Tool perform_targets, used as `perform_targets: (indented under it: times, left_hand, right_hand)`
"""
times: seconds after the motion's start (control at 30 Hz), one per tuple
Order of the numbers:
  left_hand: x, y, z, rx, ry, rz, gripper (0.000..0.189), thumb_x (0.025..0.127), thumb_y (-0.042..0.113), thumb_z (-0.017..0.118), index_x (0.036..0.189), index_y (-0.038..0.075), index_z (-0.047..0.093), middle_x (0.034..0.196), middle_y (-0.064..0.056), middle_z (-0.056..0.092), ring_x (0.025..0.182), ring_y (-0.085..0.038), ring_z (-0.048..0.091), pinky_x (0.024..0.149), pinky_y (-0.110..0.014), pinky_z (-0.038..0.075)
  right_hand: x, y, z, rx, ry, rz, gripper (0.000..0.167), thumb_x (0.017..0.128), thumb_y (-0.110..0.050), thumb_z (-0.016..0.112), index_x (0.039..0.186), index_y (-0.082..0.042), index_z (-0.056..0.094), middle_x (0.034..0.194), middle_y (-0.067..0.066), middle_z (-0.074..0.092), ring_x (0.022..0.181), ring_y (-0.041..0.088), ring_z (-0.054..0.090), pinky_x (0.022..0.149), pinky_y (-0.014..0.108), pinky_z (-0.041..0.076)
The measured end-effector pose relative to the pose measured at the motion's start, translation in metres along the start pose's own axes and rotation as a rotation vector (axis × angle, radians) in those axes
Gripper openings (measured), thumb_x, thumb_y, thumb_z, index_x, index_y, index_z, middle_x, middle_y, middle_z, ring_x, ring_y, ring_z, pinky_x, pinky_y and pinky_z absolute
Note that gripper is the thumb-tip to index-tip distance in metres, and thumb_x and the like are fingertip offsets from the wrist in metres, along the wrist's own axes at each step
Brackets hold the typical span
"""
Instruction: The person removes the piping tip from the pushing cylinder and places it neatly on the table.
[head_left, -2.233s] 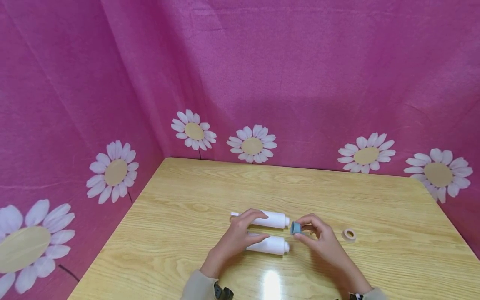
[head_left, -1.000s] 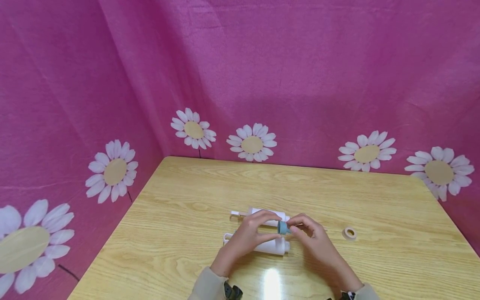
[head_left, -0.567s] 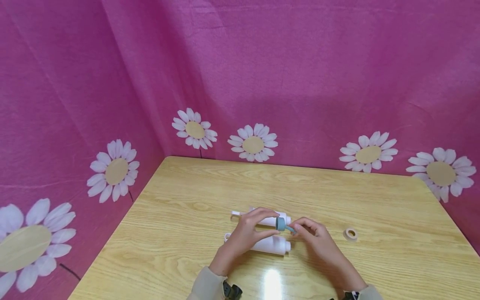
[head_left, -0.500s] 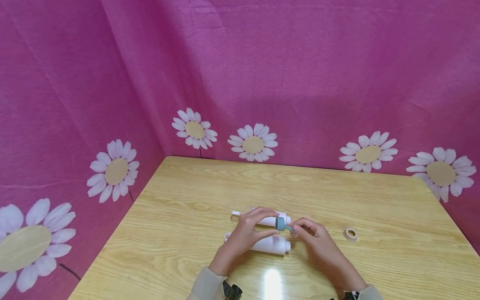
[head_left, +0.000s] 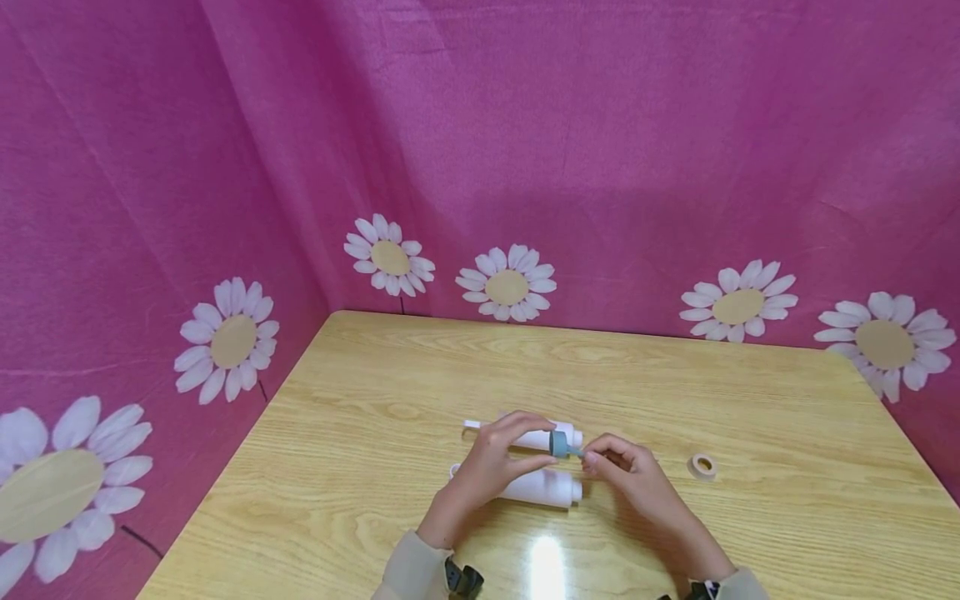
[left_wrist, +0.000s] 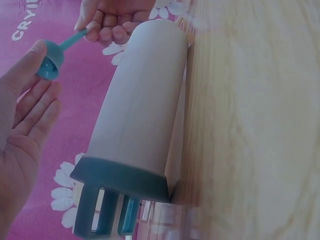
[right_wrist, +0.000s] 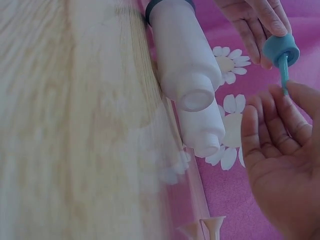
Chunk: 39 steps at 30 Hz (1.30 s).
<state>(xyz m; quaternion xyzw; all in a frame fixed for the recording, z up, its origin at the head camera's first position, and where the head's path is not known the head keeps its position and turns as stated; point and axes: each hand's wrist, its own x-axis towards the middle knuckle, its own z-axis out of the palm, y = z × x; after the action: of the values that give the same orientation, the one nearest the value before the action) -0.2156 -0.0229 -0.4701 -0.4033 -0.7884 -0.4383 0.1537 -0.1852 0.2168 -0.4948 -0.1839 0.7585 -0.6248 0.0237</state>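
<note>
In the head view a teal cap [head_left: 558, 443] with a thin stem is held up between both hands, over two white bottles. My left hand [head_left: 491, 458] pinches the cup-shaped end between thumb and fingers. The right hand [head_left: 630, 475] pinches the tip of the stem with thumb and forefinger, its other fingers loosely curled. From the left wrist, the cup's hollow [left_wrist: 48, 67] faces down and toward that palm. Both white bottles lie on their sides with necks to the right: a nearer bottle [head_left: 543, 487] and a farther bottle [head_left: 570, 435], partly hidden by the left hand.
A small tan ring-shaped piece [head_left: 702, 467] sits right of the right hand; the right wrist view shows its flared profile [right_wrist: 214, 227]. The nearer bottle has a teal end with loops [left_wrist: 120, 180]. A flowered pink cloth [head_left: 600, 167] hangs behind the wooden table [head_left: 375, 375].
The left hand came off the bottles and took hold of the teal cap, which moved left. My right hand shifted its grip from the cup end to the stem, baring the stem.
</note>
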Motion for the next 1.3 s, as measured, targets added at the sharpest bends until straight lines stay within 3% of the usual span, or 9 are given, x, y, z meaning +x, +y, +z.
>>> perform_targets:
  times: [0.13,0.37,0.7,0.87,1.07,1.3]
  left_hand:
    - [-0.0002,-0.0005,0.0004,-0.016,-0.008,-0.003,0.036,0.08,0.017,0.08,0.113,0.006,0.069,0.112,-0.005,0.07,0.107,-0.018,0.067,0.094,-0.02,0.053]
    - [-0.0002,-0.0018,0.0023,-0.033,-0.025,0.022,0.033,0.075,0.018,0.083,0.104,0.009,0.07,0.103,-0.003,0.072,0.097,-0.013,0.069,0.087,-0.023,0.057]
    - [-0.0018,-0.0028,0.0042,-0.029,-0.034,0.051,0.031,0.075,0.02,0.083,0.103,0.007,0.075,0.098,-0.003,0.075,0.092,-0.012,0.071,0.081,-0.023,0.058]
    - [-0.0025,-0.0028,0.0048,-0.019,-0.047,0.038,0.034,0.076,0.02,0.082,0.105,0.004,0.075,0.099,-0.004,0.075,0.093,-0.012,0.071,0.083,-0.014,0.055]
    - [-0.0014,-0.0036,0.0055,0.036,0.006,0.117,0.035,0.073,0.019,0.084,0.103,0.003,0.076,0.095,-0.007,0.077,0.088,-0.013,0.073,0.08,-0.01,0.054]
    - [-0.0005,-0.0013,0.0046,0.034,0.017,0.109,0.034,0.073,0.018,0.084,0.102,0.002,0.076,0.095,-0.008,0.077,0.087,-0.015,0.073,0.081,-0.01,0.053]
  right_hand:
    - [-0.0011,-0.0015,0.0006,-0.016,0.022,-0.055,0.02,0.098,-0.006,0.055,0.102,0.013,0.059,0.091,-0.01,0.065,0.085,0.0,0.064,0.074,0.024,0.056]
    - [-0.0014,-0.0049,0.0028,0.006,-0.016,-0.106,0.016,0.098,-0.004,0.054,0.103,0.01,0.061,0.096,0.003,0.066,0.089,0.0,0.063,0.077,0.021,0.056]
    - [-0.0023,-0.0066,0.0046,0.004,-0.033,-0.066,0.013,0.098,-0.008,0.057,0.103,0.003,0.063,0.097,-0.002,0.065,0.091,0.0,0.061,0.078,0.02,0.054]
    - [-0.0025,-0.0077,0.0045,-0.002,-0.028,-0.037,0.012,0.098,-0.009,0.057,0.101,0.0,0.064,0.096,-0.005,0.065,0.089,0.0,0.061,0.077,0.021,0.055]
    - [-0.002,-0.0081,0.0041,-0.008,-0.032,-0.033,0.011,0.098,-0.01,0.057,0.1,-0.001,0.064,0.096,-0.003,0.065,0.088,0.001,0.061,0.076,0.023,0.055]
    - [-0.0019,-0.0089,0.0063,-0.045,-0.005,-0.055,0.014,0.099,-0.009,0.055,0.107,0.0,0.063,0.101,-0.007,0.065,0.093,0.0,0.06,0.08,0.02,0.053]
